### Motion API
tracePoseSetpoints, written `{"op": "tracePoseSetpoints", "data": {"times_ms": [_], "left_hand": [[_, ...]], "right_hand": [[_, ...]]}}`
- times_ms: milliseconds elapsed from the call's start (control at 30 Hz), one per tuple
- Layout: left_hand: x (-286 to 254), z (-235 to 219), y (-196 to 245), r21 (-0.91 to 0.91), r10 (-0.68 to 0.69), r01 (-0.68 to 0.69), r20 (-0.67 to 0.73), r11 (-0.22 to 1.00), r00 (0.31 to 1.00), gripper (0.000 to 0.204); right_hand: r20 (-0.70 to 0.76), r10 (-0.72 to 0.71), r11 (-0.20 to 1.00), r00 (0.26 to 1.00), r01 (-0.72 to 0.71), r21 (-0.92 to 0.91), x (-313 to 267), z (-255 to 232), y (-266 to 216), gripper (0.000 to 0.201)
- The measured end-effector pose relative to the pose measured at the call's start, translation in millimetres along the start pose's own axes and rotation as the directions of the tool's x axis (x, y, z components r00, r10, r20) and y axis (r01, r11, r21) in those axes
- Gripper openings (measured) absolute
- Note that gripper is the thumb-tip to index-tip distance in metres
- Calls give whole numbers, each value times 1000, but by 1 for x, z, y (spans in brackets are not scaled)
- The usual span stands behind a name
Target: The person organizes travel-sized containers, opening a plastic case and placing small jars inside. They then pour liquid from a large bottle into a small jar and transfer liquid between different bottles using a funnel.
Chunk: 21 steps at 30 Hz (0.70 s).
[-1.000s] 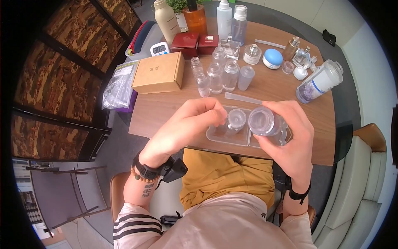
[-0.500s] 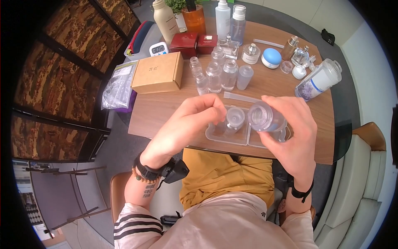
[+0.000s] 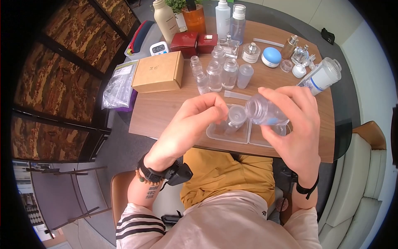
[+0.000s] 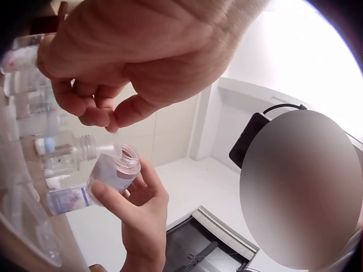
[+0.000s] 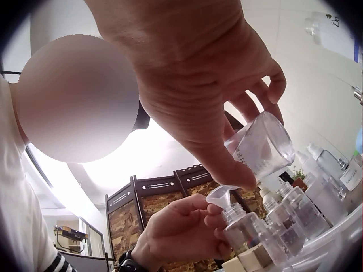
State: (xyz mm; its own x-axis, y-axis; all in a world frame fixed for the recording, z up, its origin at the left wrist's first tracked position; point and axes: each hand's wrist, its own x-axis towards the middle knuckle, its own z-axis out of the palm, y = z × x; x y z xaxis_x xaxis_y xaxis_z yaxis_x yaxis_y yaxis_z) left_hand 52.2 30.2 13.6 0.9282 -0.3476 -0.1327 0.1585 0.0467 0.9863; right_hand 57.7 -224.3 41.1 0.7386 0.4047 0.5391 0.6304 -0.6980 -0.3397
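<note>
In the head view my left hand (image 3: 188, 118) pinches the rim of a small clear funnel (image 3: 237, 115) between thumb and fingertips. The funnel stands in the neck of a clear bottle (image 5: 244, 229), best seen in the right wrist view. My right hand (image 3: 296, 128) grips an uncapped clear bottle (image 3: 269, 112), thumb on one side and fingers on the other. That bottle is tilted, its open threaded mouth facing left beside the funnel. Beneath both hands lies a clear divided plastic case (image 3: 219, 135).
Behind the hands stand several clear bottles (image 3: 214, 76). A cardboard box (image 3: 157, 72) sits at left, red boxes (image 3: 184, 45) and a timer (image 3: 158, 49) behind it. To the right are a blue-lidded jar (image 3: 271, 57) and a large labelled bottle (image 3: 323, 76). A translucent strip (image 3: 236, 95) lies near the case.
My right hand has risen slightly and turned its bottle, so the mouth now points more to the left, towards the funnel. My left hand has stayed nearly still at the funnel.
</note>
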Motion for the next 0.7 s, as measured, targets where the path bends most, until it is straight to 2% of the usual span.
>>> {"op": "tracePoseSetpoints", "data": {"times_ms": [700], "left_hand": [[3, 2, -4, -19, 70, -70, -1, 997, 998, 17]], "right_hand": [[-30, -80, 996, 996, 78, -45, 6, -1, -2, 66]]}}
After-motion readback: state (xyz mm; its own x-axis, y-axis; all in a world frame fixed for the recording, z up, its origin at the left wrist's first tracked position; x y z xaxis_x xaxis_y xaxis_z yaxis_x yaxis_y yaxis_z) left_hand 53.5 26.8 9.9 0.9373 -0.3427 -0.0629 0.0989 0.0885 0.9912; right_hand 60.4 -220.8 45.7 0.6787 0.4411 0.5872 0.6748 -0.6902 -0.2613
